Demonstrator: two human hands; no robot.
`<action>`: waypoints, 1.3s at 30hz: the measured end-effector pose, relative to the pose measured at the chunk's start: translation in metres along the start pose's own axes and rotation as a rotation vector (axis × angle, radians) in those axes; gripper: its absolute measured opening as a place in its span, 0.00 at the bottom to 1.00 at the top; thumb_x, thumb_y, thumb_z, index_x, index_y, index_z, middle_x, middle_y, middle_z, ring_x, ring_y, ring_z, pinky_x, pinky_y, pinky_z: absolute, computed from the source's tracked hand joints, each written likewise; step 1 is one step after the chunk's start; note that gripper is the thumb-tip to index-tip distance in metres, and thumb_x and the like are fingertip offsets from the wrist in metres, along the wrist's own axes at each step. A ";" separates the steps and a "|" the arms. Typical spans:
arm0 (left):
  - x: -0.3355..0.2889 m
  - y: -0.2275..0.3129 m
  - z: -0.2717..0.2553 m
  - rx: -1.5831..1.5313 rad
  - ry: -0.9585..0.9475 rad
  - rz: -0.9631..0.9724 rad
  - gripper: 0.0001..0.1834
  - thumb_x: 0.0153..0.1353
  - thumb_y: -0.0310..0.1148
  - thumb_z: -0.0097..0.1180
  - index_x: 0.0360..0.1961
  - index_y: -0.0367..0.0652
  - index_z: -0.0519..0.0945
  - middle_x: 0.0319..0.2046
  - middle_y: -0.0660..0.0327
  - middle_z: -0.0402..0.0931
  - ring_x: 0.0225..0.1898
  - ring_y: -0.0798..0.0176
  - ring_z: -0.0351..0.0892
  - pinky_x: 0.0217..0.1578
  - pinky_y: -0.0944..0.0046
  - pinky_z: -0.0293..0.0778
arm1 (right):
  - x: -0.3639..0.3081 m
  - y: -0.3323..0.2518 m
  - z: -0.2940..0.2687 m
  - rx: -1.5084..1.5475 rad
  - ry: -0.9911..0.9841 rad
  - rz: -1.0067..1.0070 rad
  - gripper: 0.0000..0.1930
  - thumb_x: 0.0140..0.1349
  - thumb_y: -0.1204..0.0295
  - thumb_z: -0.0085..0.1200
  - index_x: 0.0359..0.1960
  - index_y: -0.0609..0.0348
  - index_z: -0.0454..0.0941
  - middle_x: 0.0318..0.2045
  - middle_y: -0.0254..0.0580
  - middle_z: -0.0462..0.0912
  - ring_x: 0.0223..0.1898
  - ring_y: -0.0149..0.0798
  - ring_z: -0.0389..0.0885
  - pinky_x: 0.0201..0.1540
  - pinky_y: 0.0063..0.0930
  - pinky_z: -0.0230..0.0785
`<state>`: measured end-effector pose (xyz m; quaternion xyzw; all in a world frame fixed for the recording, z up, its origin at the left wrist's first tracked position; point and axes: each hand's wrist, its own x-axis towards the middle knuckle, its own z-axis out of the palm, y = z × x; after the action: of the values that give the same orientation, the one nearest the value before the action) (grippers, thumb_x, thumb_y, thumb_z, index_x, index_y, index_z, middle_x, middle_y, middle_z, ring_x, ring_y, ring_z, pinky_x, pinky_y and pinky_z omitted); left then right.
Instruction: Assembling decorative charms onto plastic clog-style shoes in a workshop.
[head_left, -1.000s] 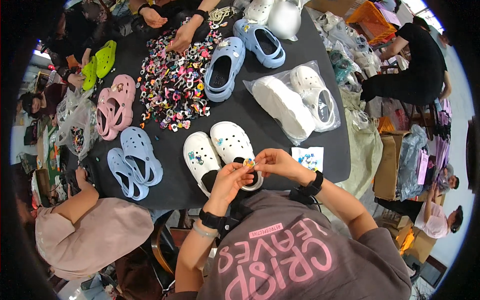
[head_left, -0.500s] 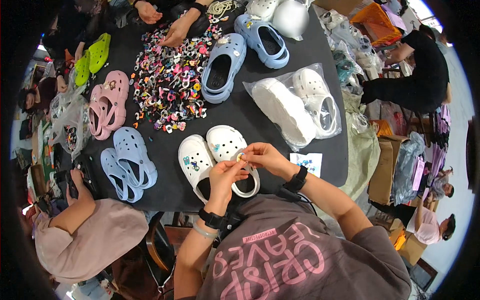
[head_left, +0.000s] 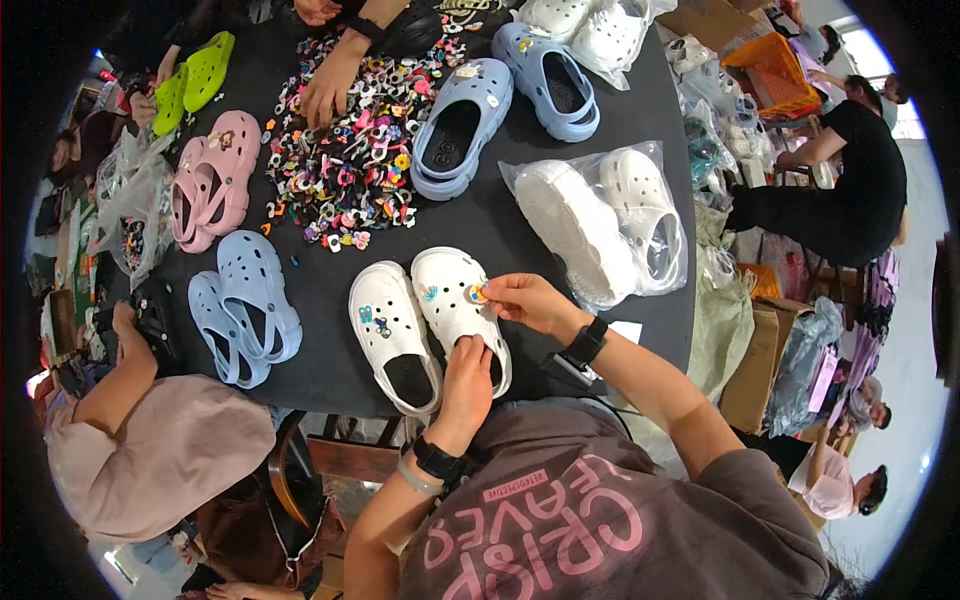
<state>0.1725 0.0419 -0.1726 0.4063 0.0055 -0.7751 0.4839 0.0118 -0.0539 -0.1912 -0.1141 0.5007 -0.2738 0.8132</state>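
Observation:
Two white clogs stand side by side on the black table before me. The left clog (head_left: 378,283) carries small blue and dark charms. On the right clog (head_left: 447,263) there is a teal charm (head_left: 430,292) at its upper left. My right hand (head_left: 528,302) pinches a small round yellow-and-blue charm (head_left: 477,294) against the holes of that clog's top. My left hand (head_left: 468,378) reaches into the foot opening of the same clog, its curled fingers gripping it. The fingertips inside are hidden.
Blue clogs (head_left: 262,275) stand left, with pink clogs (head_left: 232,160) beyond. A pile of loose charms (head_left: 345,185) spreads ahead, where another person's hand (head_left: 328,92) reaches in. Bagged white clogs (head_left: 570,230) lie right. A co-worker's sleeve (head_left: 110,430) is at left.
My right hand has brought the charm down onto the right clog's top. My left hand has left the charm and moved into that clog's opening. The other person's hand has dropped into the pile.

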 end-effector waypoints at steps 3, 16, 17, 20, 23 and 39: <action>0.017 0.000 0.016 -0.046 0.016 0.006 0.14 0.70 0.39 0.48 0.48 0.39 0.72 0.47 0.65 0.70 0.50 0.69 0.66 0.56 0.65 0.59 | 0.003 0.006 0.002 -0.052 -0.064 0.004 0.11 0.61 0.69 0.61 0.40 0.64 0.80 0.32 0.37 0.83 0.28 0.24 0.80 0.35 0.15 0.76; 0.035 -0.004 0.021 -0.383 0.072 0.059 0.20 0.71 0.36 0.43 0.58 0.36 0.66 0.54 0.60 0.70 0.56 0.63 0.67 0.60 0.62 0.59 | 0.011 -0.008 0.004 -0.289 0.002 -0.016 0.10 0.58 0.69 0.63 0.35 0.63 0.78 0.28 0.37 0.82 0.28 0.26 0.80 0.34 0.18 0.75; 0.035 -0.003 0.019 -0.384 0.070 0.060 0.20 0.71 0.36 0.43 0.58 0.36 0.66 0.54 0.60 0.70 0.56 0.63 0.67 0.60 0.62 0.59 | 0.011 -0.009 0.002 -0.293 -0.014 0.012 0.10 0.58 0.69 0.63 0.35 0.63 0.78 0.28 0.37 0.82 0.27 0.26 0.80 0.34 0.18 0.75; 0.035 -0.005 0.018 -0.383 0.028 0.052 0.20 0.70 0.36 0.43 0.58 0.36 0.66 0.54 0.60 0.70 0.56 0.63 0.67 0.60 0.62 0.59 | 0.013 -0.012 0.000 -0.311 -0.044 0.030 0.11 0.59 0.68 0.63 0.34 0.62 0.78 0.28 0.36 0.82 0.27 0.26 0.80 0.34 0.17 0.75; 0.035 -0.005 0.017 -0.357 0.073 0.078 0.20 0.70 0.36 0.44 0.58 0.37 0.65 0.54 0.60 0.70 0.56 0.64 0.68 0.59 0.63 0.60 | 0.014 -0.012 0.006 -0.357 -0.051 0.028 0.10 0.59 0.67 0.62 0.34 0.61 0.78 0.28 0.35 0.82 0.28 0.25 0.80 0.34 0.17 0.75; 0.036 -0.004 0.010 -0.295 0.057 0.085 0.24 0.71 0.38 0.40 0.64 0.38 0.61 0.61 0.58 0.65 0.63 0.59 0.62 0.65 0.58 0.53 | 0.017 -0.023 0.015 -0.597 0.016 -0.034 0.19 0.52 0.63 0.69 0.23 0.60 0.69 0.21 0.39 0.76 0.25 0.30 0.79 0.26 0.25 0.77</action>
<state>0.1559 0.0126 -0.1903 0.3525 0.1160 -0.7328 0.5703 0.0232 -0.0832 -0.1866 -0.3542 0.5636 -0.1289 0.7350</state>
